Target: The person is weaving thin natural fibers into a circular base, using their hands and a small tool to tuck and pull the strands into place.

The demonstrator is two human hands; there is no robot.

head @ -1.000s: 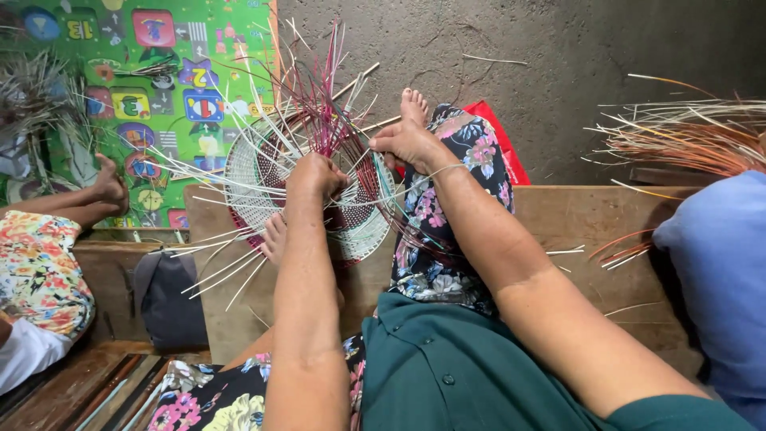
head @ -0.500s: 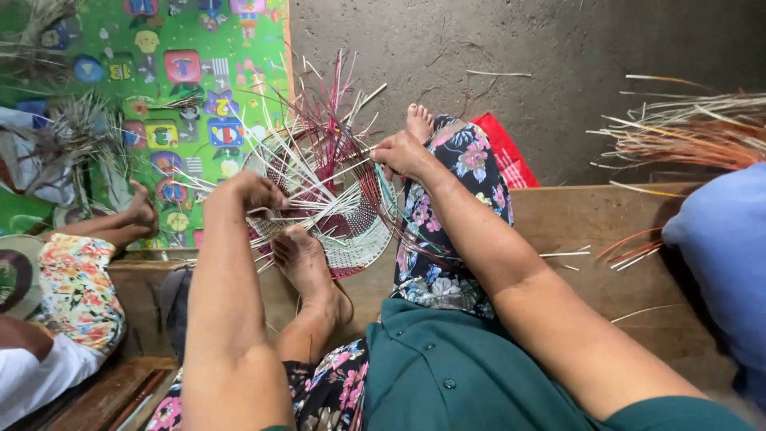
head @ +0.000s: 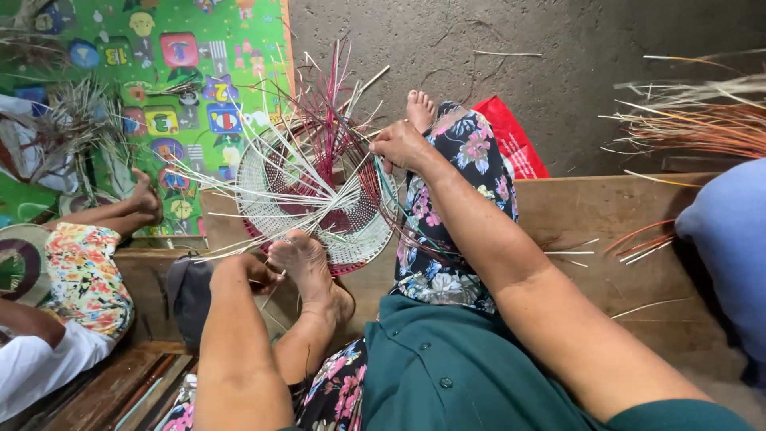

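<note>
Left hand [head: 239, 273] lower, off basket [head: 351, 227]

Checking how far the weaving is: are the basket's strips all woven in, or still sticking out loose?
Still loose: the woven basket has many pale and red strips fanning out unwoven past its rim.

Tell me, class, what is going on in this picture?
A person sitting on a wooden bench is weaving a round basket of white and dark red strips. The right hand grips the basket's upper rim, while the left hand is down by the bare foot that rests against the basket, pinching thin white strips. Loose strip ends stick out all round. Another person sits alongside at the left.
</note>
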